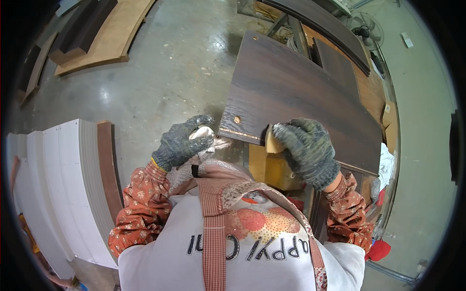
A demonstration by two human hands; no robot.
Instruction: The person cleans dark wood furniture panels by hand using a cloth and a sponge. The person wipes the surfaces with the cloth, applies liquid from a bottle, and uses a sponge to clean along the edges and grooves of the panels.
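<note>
Grey-gloved left grip [182,141]: one cloth [204,133]; right grip [308,151]: apparently one block [273,143].

Grey concrete floor [179,63] with pale patches of reflected light spreads across the left; white panels [63,179] are stacked near left. At far right, a caged fan [373,32] is by the pale green wall [422,106].

From where I'm standing, the person is wearing a white shirt [165,247] at six o'clock, dark lettering [286,250] and a dotted red-and-yellow print [252,219] decorating its chest. Red-checked and floral apron straps [214,237] are crossing it. Orange-red flowered sleeves [141,211] are puffing at eight and four, and dark grey-green knit gloves [308,150] are showing at nine and three, yellow edging the left wrist.
</note>
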